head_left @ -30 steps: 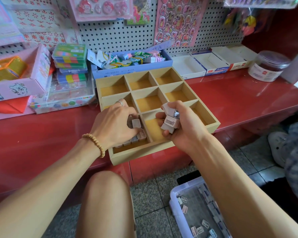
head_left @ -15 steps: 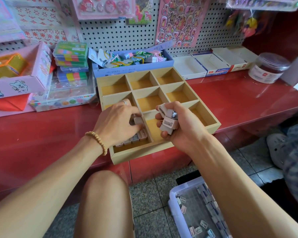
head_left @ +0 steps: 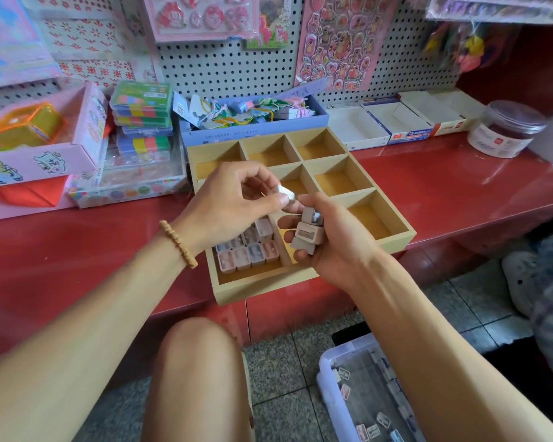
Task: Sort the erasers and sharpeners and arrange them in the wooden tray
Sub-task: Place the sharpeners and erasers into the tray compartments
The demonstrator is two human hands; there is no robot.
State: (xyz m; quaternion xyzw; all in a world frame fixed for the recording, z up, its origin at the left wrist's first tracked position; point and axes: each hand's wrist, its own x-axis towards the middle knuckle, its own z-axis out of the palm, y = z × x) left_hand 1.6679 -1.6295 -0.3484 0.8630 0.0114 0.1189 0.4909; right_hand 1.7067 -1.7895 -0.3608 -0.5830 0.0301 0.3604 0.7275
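A wooden tray point(head_left: 393, 240) with square compartments lies on the red counter. Its near-left compartment holds two rows of small pastel sharpeners point(head_left: 248, 250) standing side by side. My left hand point(head_left: 233, 202) hovers above that compartment and pinches one pale sharpener point(head_left: 286, 194) between thumb and fingers. My right hand point(head_left: 329, 240) is just to the right, over the tray's near-middle compartment, gripping a small stack of grey sharpeners point(head_left: 308, 232). The two hands almost touch.
A clear plastic bin point(head_left: 328, 381) with several loose sharpeners sits on the floor at lower right. Behind the tray stand a blue box point(head_left: 253, 130), white cartons point(head_left: 396, 122), a plastic jar point(head_left: 505, 129) and pink boxes point(head_left: 42, 154). My knee point(head_left: 198, 362) is below the counter.
My left hand has risen out of the near-left compartment and moved right to my right hand, now pinching one pale sharpener. The right hand stays put with its stack.
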